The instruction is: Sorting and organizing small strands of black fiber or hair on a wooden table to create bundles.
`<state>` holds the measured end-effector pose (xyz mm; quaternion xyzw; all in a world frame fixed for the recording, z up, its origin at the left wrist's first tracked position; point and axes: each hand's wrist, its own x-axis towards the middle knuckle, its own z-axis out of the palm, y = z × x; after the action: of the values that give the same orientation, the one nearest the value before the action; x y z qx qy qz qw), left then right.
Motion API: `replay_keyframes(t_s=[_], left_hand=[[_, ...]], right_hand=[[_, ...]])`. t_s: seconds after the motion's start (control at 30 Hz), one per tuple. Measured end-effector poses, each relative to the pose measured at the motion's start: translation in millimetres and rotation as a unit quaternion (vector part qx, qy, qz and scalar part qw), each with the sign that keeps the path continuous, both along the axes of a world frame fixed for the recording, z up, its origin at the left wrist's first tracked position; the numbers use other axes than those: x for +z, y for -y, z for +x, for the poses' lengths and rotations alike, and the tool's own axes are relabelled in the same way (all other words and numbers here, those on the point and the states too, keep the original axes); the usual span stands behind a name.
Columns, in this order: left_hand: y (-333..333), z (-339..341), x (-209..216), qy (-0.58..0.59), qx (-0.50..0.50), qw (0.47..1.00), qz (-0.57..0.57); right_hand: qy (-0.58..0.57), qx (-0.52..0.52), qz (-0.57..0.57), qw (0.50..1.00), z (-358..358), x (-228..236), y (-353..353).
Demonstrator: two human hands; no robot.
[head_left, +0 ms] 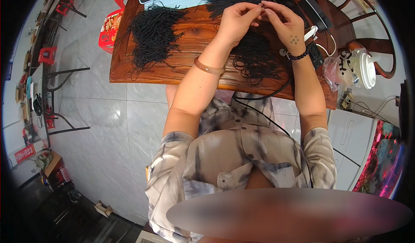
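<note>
Above the wooden table [196,35], my left hand [237,23] and my right hand [287,26] meet fingertip to fingertip. Each is closed in a pinch; a tiny dark thing seems to be between them, too small to name. Beneath and between my wrists lies a loose bundle of black cords [256,59]. Another heap of black cords [153,38] spreads over the table's left part. More black strands [218,4] lie behind my left hand, partly hidden by it.
A light blue-framed tablet [186,0] stands at the back. Dark devices [314,13] and a white plug [311,33] with cables sit right of my right hand. A lidded cup [366,72] in a plastic bag is at the right edge. Red boxes [110,30] stand left of the table.
</note>
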<state>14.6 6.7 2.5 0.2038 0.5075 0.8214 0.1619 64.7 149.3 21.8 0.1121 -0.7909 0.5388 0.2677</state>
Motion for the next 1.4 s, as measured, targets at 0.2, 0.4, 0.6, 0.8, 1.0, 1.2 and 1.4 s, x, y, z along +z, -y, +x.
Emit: replay_keyframes(t_s=[0.2,0.4,0.6,0.8,1.0,1.2,1.4], left_hand=[[1,-7,-8,-0.453,0.220,0.832,-0.231],[3,-5,-8,-0.494,0.218,0.804,-0.248],[4,-9,-10,-0.527,0.196,0.780,-0.276],[10,-9,-3,-0.387,0.137,0.875,-0.257],[6,-7,-2,-0.304,0.123,0.931,-0.159],[5,-4,-3,-0.547,0.215,0.762,-0.272],[7,-1,2,-0.625,0.228,0.661,-0.349]], right_hand=[[-0.124,-0.070,0.305,0.942,-1,15,-13],[-0.155,-0.094,0.449,0.875,3,16,-14],[-0.111,-0.084,0.457,0.879,5,13,-15],[-0.012,-0.004,0.265,0.964,-1,9,-25],[0.259,0.305,-0.431,0.809,-1,2,-25],[0.014,0.020,-0.010,1.000,-7,1,-7],[-0.095,-0.067,0.422,0.899,-1,9,-15]])
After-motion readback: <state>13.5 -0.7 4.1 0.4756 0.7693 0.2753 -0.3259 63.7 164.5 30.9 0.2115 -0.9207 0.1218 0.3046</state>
